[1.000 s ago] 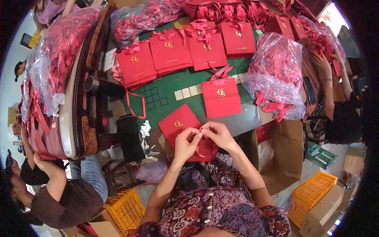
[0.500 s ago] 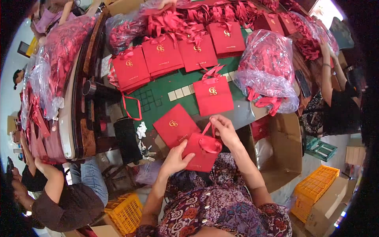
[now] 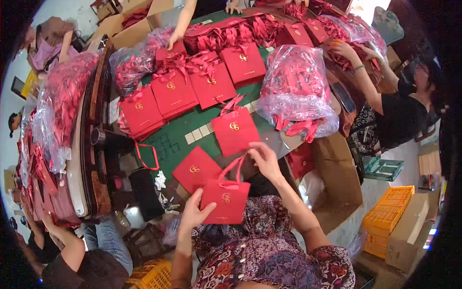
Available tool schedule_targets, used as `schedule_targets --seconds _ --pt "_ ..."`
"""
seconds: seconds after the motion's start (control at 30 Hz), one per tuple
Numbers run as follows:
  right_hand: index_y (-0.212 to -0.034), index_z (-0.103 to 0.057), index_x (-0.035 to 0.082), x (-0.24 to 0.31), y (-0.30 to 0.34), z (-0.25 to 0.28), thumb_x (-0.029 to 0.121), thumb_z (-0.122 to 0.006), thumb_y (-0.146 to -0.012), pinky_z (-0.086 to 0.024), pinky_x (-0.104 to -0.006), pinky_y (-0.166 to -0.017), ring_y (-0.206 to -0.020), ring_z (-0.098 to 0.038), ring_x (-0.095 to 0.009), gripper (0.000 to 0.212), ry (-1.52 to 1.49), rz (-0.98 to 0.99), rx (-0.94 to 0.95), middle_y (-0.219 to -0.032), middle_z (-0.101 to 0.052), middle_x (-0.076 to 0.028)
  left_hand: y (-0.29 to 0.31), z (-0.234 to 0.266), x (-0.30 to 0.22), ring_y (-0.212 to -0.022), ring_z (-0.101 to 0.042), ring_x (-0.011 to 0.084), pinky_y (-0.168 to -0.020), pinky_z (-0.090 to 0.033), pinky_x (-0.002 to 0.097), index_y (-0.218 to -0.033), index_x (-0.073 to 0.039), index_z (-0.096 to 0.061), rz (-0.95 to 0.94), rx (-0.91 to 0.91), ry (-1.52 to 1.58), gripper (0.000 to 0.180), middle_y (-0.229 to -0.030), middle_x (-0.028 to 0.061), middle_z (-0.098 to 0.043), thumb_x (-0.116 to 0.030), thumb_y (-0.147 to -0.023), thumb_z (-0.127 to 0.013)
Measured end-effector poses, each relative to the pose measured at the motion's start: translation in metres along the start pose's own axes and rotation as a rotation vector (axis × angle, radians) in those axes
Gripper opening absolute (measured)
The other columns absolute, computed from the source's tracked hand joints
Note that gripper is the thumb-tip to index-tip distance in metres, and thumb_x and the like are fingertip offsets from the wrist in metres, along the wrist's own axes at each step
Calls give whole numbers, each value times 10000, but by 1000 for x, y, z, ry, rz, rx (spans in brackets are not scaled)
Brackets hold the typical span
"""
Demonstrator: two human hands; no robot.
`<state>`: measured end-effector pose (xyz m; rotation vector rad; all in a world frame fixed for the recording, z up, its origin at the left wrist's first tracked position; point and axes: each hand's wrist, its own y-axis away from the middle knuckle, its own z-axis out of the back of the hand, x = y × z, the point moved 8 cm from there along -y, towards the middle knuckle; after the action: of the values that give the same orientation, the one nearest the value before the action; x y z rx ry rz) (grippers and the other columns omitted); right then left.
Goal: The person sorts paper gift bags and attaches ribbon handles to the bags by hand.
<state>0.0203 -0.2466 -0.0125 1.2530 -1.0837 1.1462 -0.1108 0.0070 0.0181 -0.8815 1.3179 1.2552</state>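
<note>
In front of my body is a small red paper gift bag (image 3: pixel 226 206) with a gold emblem. My left hand (image 3: pixel 195 213) is closed on its left side, thumb across the front. The bag's red ribbon handle (image 3: pixel 236 169) stands up in a loop, and my right hand (image 3: pixel 266 164) pinches its top between thumb and fingertips. Just behind lies a second red bag (image 3: pixel 194 168), partly covered by the held one. Beyond my right hand, another red bag (image 3: pixel 236 131) with a ribbon bow rests on the green tabletop.
Stacks of red bags (image 3: pixel 175 96) fill the far side of the green mat (image 3: pixel 168 144). Right of them sits a plastic sack (image 3: pixel 296 77) of red bags. An open cardboard box (image 3: pixel 337 178) stands by my right arm. Co-workers' hands (image 3: pixel 178 37) reach in from the far side and right.
The ribbon handle, earlier lying partly over the bag's front, now stands pulled up above it. The held bag has become more upright. My view has shifted, and a co-worker's arm now reaches the far stacks.
</note>
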Motion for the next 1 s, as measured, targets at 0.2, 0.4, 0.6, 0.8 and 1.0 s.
schedule_targets --seconds 0.2,0.4,0.6,0.8,1.0 --pt "-1058 -613 19 30 -12 69 -3 -650 -863 -512 -338 -692 -770 -643 -248 200 625 380 -375 -920 -601 -130 6 57 -50 -1014 -600 131 -927 -471 280 -1136 -7 -546 -46 -314 -11 300 -1101 53 -635 26 -866 -671" --pt "-1052 -575 35 32 -46 91 52 -682 -827 -504 -478 -712 -891 -604 -397 250 915 499 -509 -1048 -546 -164 3 78 -91 -902 -617 152 -826 -486 280 -1069 5 -599 -135 -547 -382 226 -961 65 -636 14 -852 -660" --pt "-939 -615 45 31 -52 94 64 -662 -858 -510 -460 -709 -871 -626 -386 95 891 540 -518 -1037 -600 -155 -22 17 -82 -914 -569 342 -775 -490 449 -1059 -93 -595 -143 -541 -855 323 -944 122 -572 -75 -750 -687" --pt "-911 -607 32 43 -38 78 12 -649 -827 -483 -439 -658 -755 -597 -374 96 820 489 -400 -870 -590 -166 -41 -38 -37 -955 -558 389 -777 -505 489 -1165 -90 -543 -90 -417 -904 482 -1046 167 -529 -184 -749 -768" --pt "-907 -615 31 57 13 13 -10 -651 -823 -496 -422 -685 -794 -607 -357 100 642 508 -143 -866 -605 -151 -46 -47 -22 -927 -567 374 -764 -496 463 -1126 -66 -591 -167 -397 -766 358 -1001 156 -536 -180 -819 -735"
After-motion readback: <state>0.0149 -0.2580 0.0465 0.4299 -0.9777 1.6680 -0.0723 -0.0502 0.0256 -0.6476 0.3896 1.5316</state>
